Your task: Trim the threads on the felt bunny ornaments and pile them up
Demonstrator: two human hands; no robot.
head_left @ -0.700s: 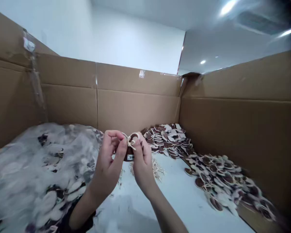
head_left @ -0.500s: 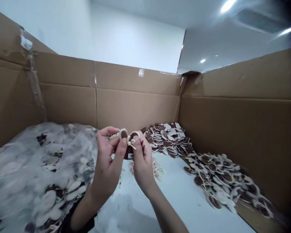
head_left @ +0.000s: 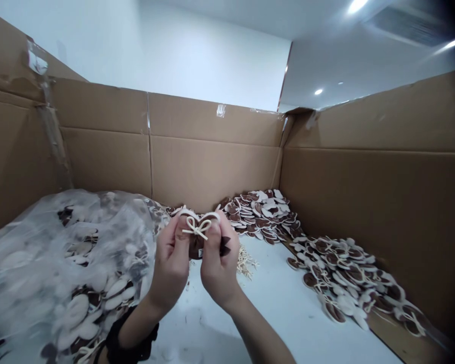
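Both my hands meet at the centre of the view, over a white table top [head_left: 280, 313]. My left hand [head_left: 171, 263] and my right hand [head_left: 217, 263] are closed, thumbs side by side, on a small brown tag [head_left: 194, 247]. A cream string bow [head_left: 197, 227] sits on top of the tag, just above my thumbs. Most of the tag is hidden behind my fingers. A small heap of loose cream strings [head_left: 246, 263] lies on the table just beyond my right hand.
Tall cardboard walls [head_left: 212, 162] close in the table on the left, back and right. A clear plastic bag of brown and white tags [head_left: 60, 263] fills the left side. Several finished tags with bows [head_left: 345, 273] lie in rows along the back and right wall.
My hands have dropped slightly and drawn together. The string, held as loops between my fingers before, now shows as a tied bow above my thumbs.
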